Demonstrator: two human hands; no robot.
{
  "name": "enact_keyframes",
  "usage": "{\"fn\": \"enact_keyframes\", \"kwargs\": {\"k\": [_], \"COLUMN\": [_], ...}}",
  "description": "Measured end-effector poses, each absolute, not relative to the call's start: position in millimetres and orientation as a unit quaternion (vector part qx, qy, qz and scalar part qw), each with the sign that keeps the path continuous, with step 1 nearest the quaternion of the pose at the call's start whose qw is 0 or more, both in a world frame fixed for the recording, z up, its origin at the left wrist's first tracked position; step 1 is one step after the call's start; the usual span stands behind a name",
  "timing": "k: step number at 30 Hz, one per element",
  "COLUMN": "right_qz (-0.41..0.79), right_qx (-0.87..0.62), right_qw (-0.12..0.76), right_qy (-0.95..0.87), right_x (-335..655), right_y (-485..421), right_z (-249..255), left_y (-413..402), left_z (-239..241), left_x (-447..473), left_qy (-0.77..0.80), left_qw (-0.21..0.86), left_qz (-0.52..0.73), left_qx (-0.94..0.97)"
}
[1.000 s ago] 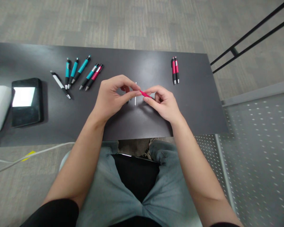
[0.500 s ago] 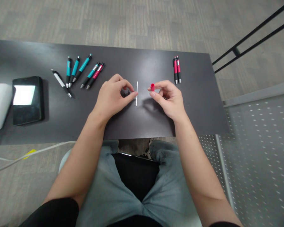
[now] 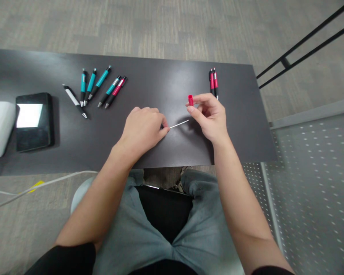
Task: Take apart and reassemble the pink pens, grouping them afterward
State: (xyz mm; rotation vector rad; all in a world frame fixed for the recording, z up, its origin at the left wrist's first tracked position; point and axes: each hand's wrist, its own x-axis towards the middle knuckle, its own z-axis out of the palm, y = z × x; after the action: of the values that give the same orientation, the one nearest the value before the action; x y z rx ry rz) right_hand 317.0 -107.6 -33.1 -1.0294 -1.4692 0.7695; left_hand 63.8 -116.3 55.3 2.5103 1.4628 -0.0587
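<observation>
My left hand (image 3: 145,128) is closed in a pinch on one end of a thin white pen refill (image 3: 180,123). The refill slants up to the right from the fingertips, its far end under my right hand's side of the desk. Between thumb and forefinger, my right hand (image 3: 210,112) grips a red pen barrel (image 3: 190,100) with its open end facing up; the lower part is hidden by the fingers. A gap separates the barrel from the refill.
Several teal pens (image 3: 102,80) lie at the left with a red pen (image 3: 116,92) and a white pen (image 3: 73,98). Two red pens (image 3: 213,80) lie behind my right hand. A black device (image 3: 34,131) sits on the dark desk (image 3: 160,80) at far left.
My left hand has moved toward me, and the refill has swung from lying across its fingertips to pointing right. My right hand has shifted slightly right and away with the red barrel.
</observation>
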Motion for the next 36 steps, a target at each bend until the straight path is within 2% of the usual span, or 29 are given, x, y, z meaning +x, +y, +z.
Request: {"fn": "enact_keyframes", "kwargs": {"k": [11,21,29,36], "right_qz": [0.267,0.233,0.21,0.182], "right_qx": [-0.446,-0.447,-0.492,-0.496], "right_qw": [0.581,0.586,0.488,0.445], "right_qy": [-0.626,-0.635,-0.69,-0.723], "right_x": [345.0,358.9,340.9,332.2], "right_y": [-88.7,-84.3,-101.5,-106.6], "right_z": [-48.9,-56.2,-31.4,-22.1], "left_y": [-122.4,-101.6,-73.2,-78.1], "left_z": [34.8,20.3,15.0,30.6], "left_x": [73.9,48.9,6.5,3.5], "left_qy": [0.397,0.472,0.444,0.431], "left_qw": [0.078,0.146,0.223,0.224], "left_qz": [0.016,0.248,0.393,0.396], "left_qx": [0.915,0.833,0.773,0.779]}}
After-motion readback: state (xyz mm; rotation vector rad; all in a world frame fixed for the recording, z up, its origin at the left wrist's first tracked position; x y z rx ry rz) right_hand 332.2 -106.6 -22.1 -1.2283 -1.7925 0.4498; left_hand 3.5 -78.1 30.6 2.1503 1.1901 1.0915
